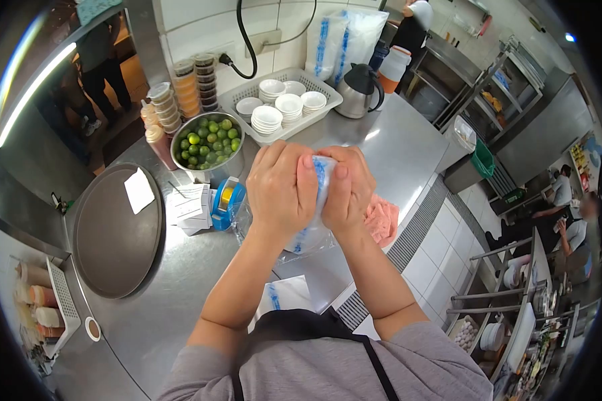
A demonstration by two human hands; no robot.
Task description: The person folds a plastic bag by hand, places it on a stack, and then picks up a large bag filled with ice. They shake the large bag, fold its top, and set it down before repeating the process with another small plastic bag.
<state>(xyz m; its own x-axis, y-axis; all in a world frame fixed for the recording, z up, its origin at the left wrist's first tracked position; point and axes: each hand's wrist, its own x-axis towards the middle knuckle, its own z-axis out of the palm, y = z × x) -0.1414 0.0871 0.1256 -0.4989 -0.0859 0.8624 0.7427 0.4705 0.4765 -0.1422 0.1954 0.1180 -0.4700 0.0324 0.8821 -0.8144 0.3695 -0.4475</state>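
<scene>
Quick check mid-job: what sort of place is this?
Most likely a restaurant kitchen: a steel counter holds a metal bowl of green citrus, a basket of stacked white dishes and columns of small tubs.

— What is set on the surface (408, 140) by the wall (201, 40)?
— A pale basket (329, 111) is loaded with white bowls (267, 117), and a metal pot (229, 166) is heaped with green limes (207, 142).
— And nearby?
— A round brown tray (114, 240) is partly covered by white paper (139, 191).
</scene>
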